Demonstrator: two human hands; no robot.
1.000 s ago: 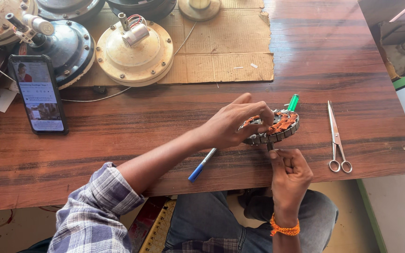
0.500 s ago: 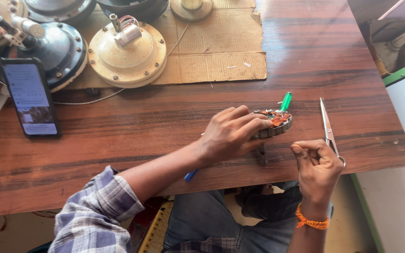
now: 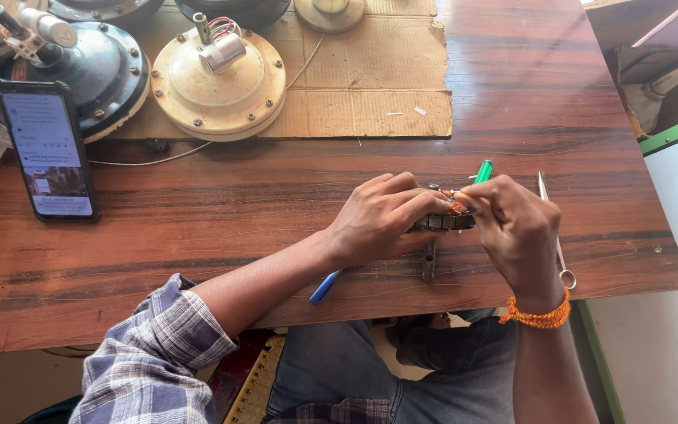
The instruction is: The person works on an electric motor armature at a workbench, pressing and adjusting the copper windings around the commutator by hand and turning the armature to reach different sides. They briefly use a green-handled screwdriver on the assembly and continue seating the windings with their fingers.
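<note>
- Holding a round metal motor core with orange wire, the left hand has its fingers curled tight around it, near the front of the brown wooden table.
- The right hand pinches the core's top edge with bent fingers.
- This looks like wire fixing; next needs small, careful finger moves.
- Shiny thin scissors lie just beside the right hand; a green plastic handle pokes up behind.
</note>
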